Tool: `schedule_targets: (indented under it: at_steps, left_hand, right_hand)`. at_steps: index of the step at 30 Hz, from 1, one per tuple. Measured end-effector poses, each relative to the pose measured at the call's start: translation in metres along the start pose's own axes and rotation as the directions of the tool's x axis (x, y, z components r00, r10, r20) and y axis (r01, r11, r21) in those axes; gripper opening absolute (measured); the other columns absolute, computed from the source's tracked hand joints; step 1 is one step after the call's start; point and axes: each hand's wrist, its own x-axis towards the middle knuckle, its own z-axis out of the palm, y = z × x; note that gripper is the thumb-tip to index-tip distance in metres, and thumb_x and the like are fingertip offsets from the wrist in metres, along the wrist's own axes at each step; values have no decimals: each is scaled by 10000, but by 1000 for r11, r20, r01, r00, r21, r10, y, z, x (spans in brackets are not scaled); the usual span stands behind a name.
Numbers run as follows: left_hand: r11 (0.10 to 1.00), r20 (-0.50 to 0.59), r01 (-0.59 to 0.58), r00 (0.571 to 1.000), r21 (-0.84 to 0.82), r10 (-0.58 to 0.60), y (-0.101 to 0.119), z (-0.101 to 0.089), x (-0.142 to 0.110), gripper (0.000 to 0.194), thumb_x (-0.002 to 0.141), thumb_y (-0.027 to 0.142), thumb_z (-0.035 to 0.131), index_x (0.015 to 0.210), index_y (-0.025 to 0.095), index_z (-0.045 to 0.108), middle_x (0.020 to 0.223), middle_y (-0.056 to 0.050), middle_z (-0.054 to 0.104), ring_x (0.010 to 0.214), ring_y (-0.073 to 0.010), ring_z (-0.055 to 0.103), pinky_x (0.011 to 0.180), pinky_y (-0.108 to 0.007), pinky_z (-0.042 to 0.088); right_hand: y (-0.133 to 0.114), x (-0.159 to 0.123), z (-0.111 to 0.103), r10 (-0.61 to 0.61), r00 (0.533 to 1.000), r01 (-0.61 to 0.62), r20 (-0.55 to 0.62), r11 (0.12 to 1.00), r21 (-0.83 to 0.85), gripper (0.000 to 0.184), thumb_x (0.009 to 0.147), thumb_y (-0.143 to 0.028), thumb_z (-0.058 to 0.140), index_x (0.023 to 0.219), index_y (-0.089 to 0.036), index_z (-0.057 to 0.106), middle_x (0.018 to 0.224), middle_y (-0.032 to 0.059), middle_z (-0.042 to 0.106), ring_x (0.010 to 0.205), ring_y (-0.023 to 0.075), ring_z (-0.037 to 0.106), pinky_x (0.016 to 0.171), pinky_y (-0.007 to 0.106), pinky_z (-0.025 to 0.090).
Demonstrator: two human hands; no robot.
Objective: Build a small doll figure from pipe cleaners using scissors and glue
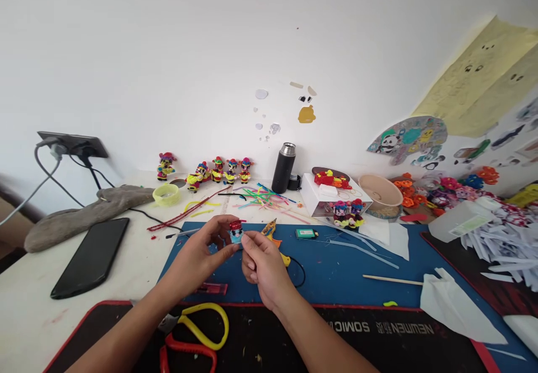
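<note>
Both hands meet over the blue cutting mat [336, 269]. My left hand [200, 255] pinches a small pipe-cleaner figure [236, 232] with a red top and light blue body. My right hand [263, 264] is closed beside it, its fingertips touching the figure from the right. Just behind my right hand lies a yellow glue gun [273, 233] with a black cord.
Yellow and red scissors [197, 331] lie on the black desk pad by my left forearm. A black phone [90, 255] is at left. Finished figures [218, 171], a black flask [283, 167], pipe-cleaner scraps, a white box [325, 196], a green lighter [305, 233] and paper scraps are around.
</note>
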Motion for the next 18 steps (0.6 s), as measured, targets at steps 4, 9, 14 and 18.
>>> schedule_targets:
  at_steps: [4, 9, 14, 18]
  left_hand:
    - [999, 4, -9, 1000, 46, 8, 2, 0, 0, 405, 887, 340, 674, 1283, 269, 620, 924, 4, 682, 835, -198, 636, 760, -316, 533]
    - [998, 9, -8, 1000, 69, 7, 2, 1, 1, 403, 887, 320, 660, 1286, 273, 617, 973, -1, 699, 844, -194, 638, 762, -315, 537]
    - [998, -5, 3, 1000, 70, -2, 3, 1, 0, 402, 882, 326, 662, 1278, 269, 619, 940, 1, 700, 835, -197, 644, 752, -315, 539]
    - [997, 9, 4, 1000, 73, -5, 4, 1, 0, 411, 882, 314, 651, 1288, 262, 614, 936, 1, 702, 834, -194, 646, 753, -312, 538]
  right_hand:
    - [-1, 0, 0, 3, 1000, -3, -15, 1000, -23, 538, 706, -618, 870, 927, -205, 607, 473, -135, 383, 364, 38, 238, 386, 197, 110]
    - [-4, -1, -1, 27, 1000, -27, -12, 999, -25, 530, 699, -600, 875, 927, -205, 605, 478, -136, 383, 375, 40, 243, 390, 198, 113]
    - [-5, -1, -2, 35, 999, -35, 5, 999, -16, 524, 709, -603, 868, 930, -206, 605, 485, -132, 397, 369, 39, 251, 387, 204, 117]
    - [-5, 0, -2, 36, 999, -36, 5, 999, -24, 521, 717, -609, 861, 920, -204, 603, 485, -132, 395, 366, 37, 249, 389, 205, 112]
